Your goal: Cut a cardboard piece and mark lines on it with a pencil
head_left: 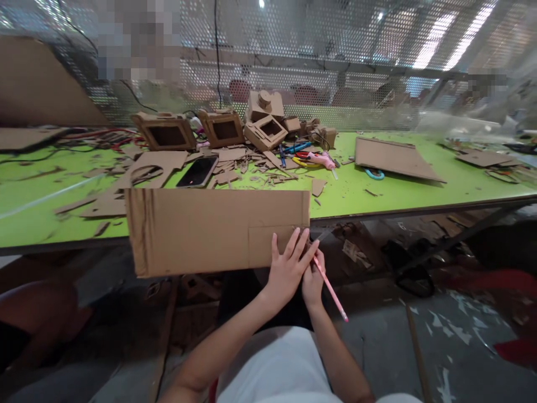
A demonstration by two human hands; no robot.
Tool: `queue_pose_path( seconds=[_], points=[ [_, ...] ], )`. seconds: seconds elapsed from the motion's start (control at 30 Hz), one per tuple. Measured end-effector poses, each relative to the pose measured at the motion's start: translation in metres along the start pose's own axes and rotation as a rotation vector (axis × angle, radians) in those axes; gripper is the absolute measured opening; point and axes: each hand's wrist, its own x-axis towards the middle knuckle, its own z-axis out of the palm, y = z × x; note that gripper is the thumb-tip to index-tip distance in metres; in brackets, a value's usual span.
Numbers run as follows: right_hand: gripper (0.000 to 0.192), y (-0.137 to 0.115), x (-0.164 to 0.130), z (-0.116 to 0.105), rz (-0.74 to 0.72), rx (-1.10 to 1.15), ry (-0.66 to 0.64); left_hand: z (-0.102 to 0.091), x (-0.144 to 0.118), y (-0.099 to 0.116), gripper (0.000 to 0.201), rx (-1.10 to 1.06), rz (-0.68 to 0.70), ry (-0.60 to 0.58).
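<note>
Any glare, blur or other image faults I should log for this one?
Head view: white glare streaks at upper right, dark floor with little detail, hazy plastic sheeting at right; also in the head view, blocky pixelation at upper left and upper right, while the cardboard piece is clear enough to show its drawn lines.

A perforated screen point(310, 28) rises behind the green table point(346, 196), above grey floor point(377, 341).
</note>
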Motion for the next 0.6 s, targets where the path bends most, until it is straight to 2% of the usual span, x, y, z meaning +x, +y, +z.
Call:
queue_pose_path(
  seconds=[0.6],
  points=[
    [0.029,-0.0029,-0.0019,-0.0008,-0.024,-0.055,-0.016,0.0025,0.0004,-0.0006,0.053,0.020,0.005,-0.028]
  ],
)
